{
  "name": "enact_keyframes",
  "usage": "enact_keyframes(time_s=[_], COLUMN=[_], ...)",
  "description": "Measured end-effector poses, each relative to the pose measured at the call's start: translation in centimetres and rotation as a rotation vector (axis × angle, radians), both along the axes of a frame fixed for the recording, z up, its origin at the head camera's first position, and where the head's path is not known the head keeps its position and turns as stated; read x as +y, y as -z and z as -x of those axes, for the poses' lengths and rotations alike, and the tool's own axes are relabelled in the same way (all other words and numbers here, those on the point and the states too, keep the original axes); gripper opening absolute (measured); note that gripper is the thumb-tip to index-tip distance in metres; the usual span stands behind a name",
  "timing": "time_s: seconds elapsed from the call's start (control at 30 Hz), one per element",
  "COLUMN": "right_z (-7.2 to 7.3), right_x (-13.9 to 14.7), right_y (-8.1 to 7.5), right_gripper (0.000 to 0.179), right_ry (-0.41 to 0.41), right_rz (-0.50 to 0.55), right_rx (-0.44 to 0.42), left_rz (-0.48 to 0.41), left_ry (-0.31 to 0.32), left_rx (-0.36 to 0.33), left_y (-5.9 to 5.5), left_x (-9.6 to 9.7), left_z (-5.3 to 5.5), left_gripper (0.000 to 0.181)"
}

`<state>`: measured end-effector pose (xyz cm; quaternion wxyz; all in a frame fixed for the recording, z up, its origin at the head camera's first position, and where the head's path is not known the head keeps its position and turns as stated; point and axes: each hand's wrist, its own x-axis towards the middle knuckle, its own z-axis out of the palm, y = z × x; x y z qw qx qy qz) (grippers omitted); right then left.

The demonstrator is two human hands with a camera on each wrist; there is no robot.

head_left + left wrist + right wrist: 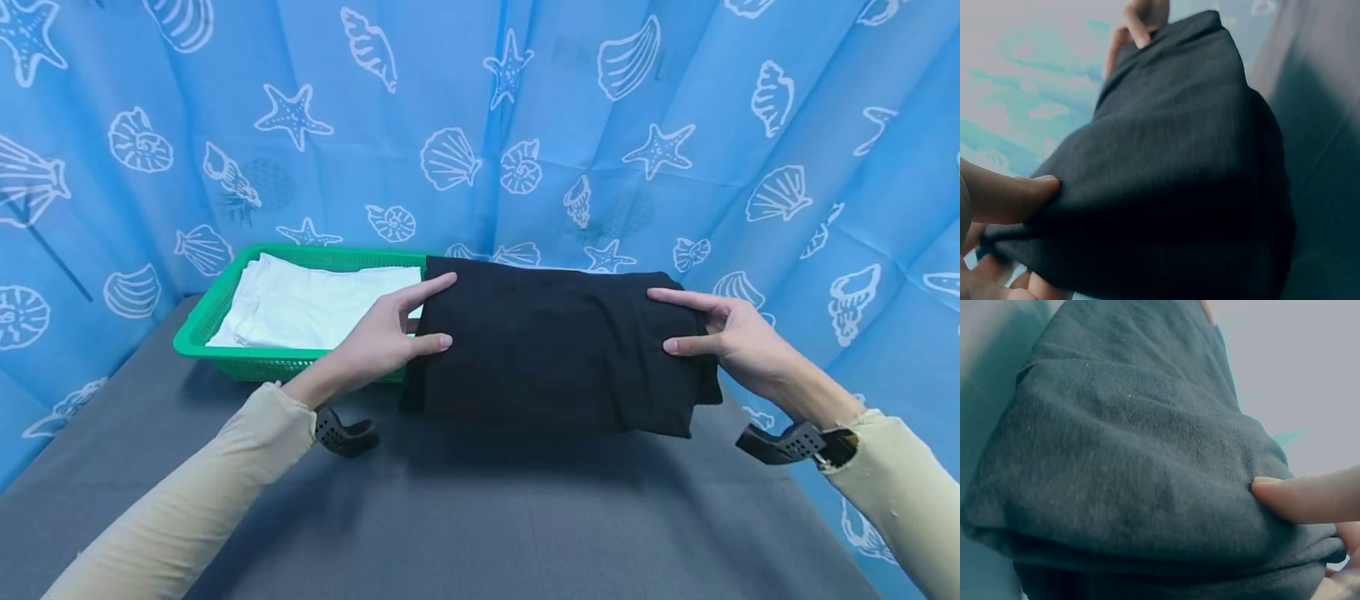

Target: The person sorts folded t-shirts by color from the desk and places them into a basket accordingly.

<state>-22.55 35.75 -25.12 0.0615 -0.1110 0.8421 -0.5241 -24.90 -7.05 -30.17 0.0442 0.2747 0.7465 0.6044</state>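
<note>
A folded black cloth garment [540,350] hangs in front of me above the table, several layers thick, its lower edge sagging. My left hand [378,333] pinches its left end, thumb on the near face and index finger along the upper edge. At the right end my right hand [738,337] grips it the same way. The left wrist view shows the left thumb [1038,190] pressing the fabric, with other fingers underneath. From the right wrist, the right thumb [1297,497] lies on the cloth near its folded layers.
A green plastic basket [258,358] stands at the back left of the grey-covered table [480,533], with folded white cloth [315,304] inside. The black garment overlaps the basket's right part in the head view. A blue seashell-print curtain [480,108] hangs behind.
</note>
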Motion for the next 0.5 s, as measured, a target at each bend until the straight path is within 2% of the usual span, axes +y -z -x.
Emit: enact_keyframes(time_s=[0.13,0.27,0.4,0.5], right_z=[2.8,5.4,7.6,9.1], right_x=[0.1,0.2,0.4,0.4], right_y=[-0.3,-0.7,-0.7,-0.2], right_gripper=[0.066,0.068,0.066,0.065], right_ry=[0.060,0.091,0.127,0.149], right_rz=[-0.062,-0.156,-0.222,-0.249], right_rx=[0.023,0.058,0.081,0.095], left_rz=[0.025,0.068,0.127,0.167], left_ry=[-0.010,-0.049,-0.088,-0.103], left_rx=[-0.020,-0.012,-0.001,0.002], left_y=[-0.5,-0.7,-0.2,0.4], left_x=[0.6,1.5,2.4,3.0], left_z=[2.6,5.3,7.8,9.1], left_gripper=[0.074,0.073,0.072,0.072])
